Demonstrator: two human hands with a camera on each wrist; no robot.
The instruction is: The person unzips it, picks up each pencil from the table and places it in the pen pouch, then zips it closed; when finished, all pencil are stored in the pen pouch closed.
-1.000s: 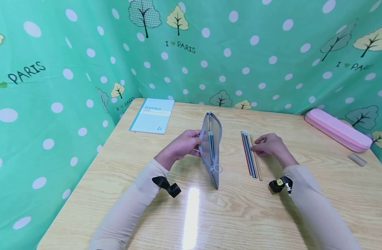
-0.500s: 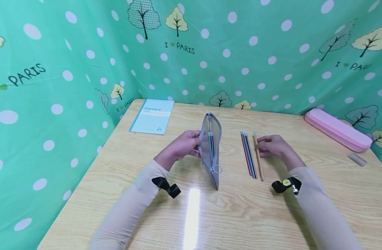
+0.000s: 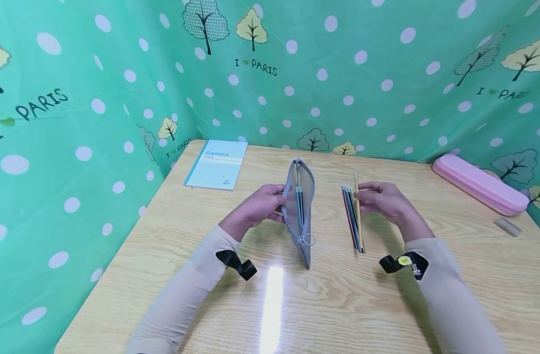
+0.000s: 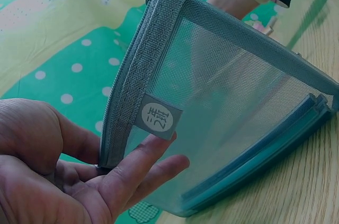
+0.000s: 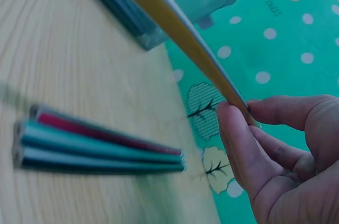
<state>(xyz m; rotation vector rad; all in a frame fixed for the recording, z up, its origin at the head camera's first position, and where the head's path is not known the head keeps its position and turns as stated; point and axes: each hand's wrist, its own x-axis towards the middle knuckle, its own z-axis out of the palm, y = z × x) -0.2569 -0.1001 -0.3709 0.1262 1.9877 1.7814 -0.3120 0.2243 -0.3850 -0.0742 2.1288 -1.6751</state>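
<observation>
My left hand [image 3: 265, 204] holds a grey mesh zip pouch [image 4: 212, 81] upright by its side, thumb and fingers on either side of the opening's edge. The pouch is unzipped, and several dark pencils [image 3: 299, 206] lie inside it along the bottom. Between thumb and fingertips, my right hand [image 5: 286, 155] pinches a yellow pencil [image 5: 196, 49] near one end, raised off the table. Under it, to the pouch's right, a small row of pencils [image 5: 100, 147] lies on the wood, red and dark striped ones side by side.
A Gambit notebook [image 3: 216, 164] lies at the back left of the wooden table [image 3: 340, 305]. At the right sit a pink pencil case [image 3: 479, 184] and a small grey eraser-like block [image 3: 507, 226]. A green patterned curtain [image 3: 367, 98] stands behind the table.
My right hand has drawn the yellow pencil away from the row, then lifted it and brought it back left over the other pencils. The left hand and pouch have stayed put.
</observation>
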